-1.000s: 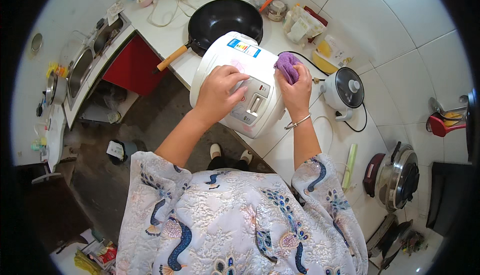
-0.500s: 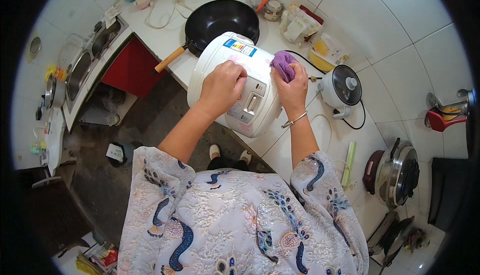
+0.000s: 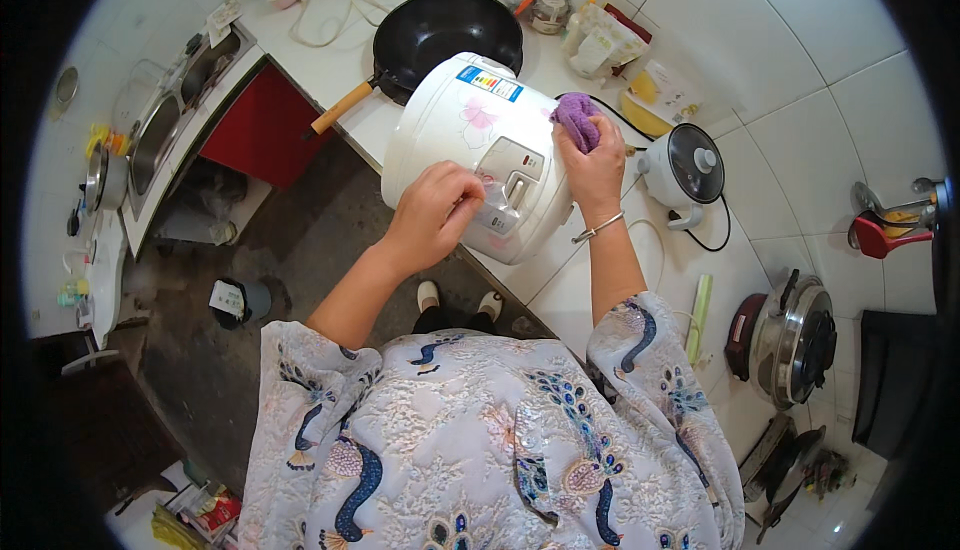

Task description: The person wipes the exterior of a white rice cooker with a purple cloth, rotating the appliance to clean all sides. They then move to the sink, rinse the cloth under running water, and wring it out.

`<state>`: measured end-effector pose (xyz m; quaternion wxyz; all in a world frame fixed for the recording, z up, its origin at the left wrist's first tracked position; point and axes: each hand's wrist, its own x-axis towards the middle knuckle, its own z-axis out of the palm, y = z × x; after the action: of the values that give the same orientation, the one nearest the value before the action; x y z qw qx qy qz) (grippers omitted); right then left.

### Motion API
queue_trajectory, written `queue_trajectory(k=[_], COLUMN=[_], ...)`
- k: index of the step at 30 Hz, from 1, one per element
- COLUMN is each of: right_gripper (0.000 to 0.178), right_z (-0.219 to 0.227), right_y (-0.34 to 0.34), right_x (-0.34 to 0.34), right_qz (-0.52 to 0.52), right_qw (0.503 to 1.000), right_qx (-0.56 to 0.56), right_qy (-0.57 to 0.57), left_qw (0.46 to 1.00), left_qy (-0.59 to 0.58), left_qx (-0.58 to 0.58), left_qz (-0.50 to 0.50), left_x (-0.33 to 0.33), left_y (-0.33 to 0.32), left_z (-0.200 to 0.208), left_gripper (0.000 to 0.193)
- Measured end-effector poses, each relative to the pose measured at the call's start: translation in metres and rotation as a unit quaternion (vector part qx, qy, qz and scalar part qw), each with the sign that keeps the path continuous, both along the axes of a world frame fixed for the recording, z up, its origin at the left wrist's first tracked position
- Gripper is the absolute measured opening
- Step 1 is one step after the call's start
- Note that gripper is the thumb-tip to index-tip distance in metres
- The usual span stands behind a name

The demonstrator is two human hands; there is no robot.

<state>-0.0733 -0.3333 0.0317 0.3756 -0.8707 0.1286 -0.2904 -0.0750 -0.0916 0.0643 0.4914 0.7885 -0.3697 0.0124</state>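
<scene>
A white rice cooker (image 3: 460, 115) with pink flower prints and a blue label stands tilted at the counter's edge, its control panel (image 3: 516, 165) facing me. My left hand (image 3: 435, 212) is closed in a pinch just off the panel's lower left side. From its fingertips a thin, clear film (image 3: 491, 193) seems to stretch to the panel; its far edge is hard to make out. My right hand (image 3: 592, 165) rests at the cooker's right side, its fingers wrapped round a bunched purple cloth (image 3: 576, 120).
Behind the cooker sits a black wok (image 3: 450, 35) with a wooden handle. A small white electric pot (image 3: 690, 170) with a glass lid and black cord stands to the right, near a long green box (image 3: 700, 318). A sink (image 3: 157, 140) is at far left, a bin (image 3: 245, 302) on the floor.
My left hand has pulled back from the panel toward me, uncovering the flower print. What looks like clear film now shows at its fingertips. My right hand still holds the cloth, shifted slightly right.
</scene>
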Motion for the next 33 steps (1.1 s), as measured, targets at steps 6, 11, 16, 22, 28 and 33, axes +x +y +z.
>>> queue_trajectory(k=[6, 11, 16, 22, 28, 33], right_gripper=[0.033, 0.034, 0.038, 0.041, 0.037, 0.035], right_z=[-0.002, -0.003, -0.009, -0.007, 0.003, -0.004], right_y=[0.0, -0.001, -0.006, -0.005, 0.0, -0.004], right_x=[0.001, 0.002, 0.003, 0.002, 0.0, 0.003], right_qz=[-0.002, 0.001, -0.005, -0.001, 0.002, 0.008], right_qw=[1.0, 1.0, 1.0, 1.0, 0.999, 1.0], right_qx=[0.005, 0.006, -0.001, 0.002, 0.024, 0.007], right_qy=[-0.007, -0.002, 0.016, 0.012, 0.023, 0.006], left_qw=[0.997, 0.997, 0.996, 0.995, 0.995, 0.994], left_qy=[0.076, 0.071, 0.08, 0.074, 0.035, 0.024], left_qx=[0.016, -0.007, -0.01, -0.005, -0.004, -0.03], left_qz=[-0.014, -0.014, -0.033, -0.06, -0.088, -0.1], left_x=[-0.019, -0.028, -0.038, -0.055, -0.065, -0.068], left_y=[0.026, 0.038, 0.047, 0.046, 0.033, 0.025], left_z=[-0.006, -0.016, -0.024, -0.025, -0.015, 0.004], left_gripper=[0.008, 0.01, 0.011, 0.014, 0.016, 0.016])
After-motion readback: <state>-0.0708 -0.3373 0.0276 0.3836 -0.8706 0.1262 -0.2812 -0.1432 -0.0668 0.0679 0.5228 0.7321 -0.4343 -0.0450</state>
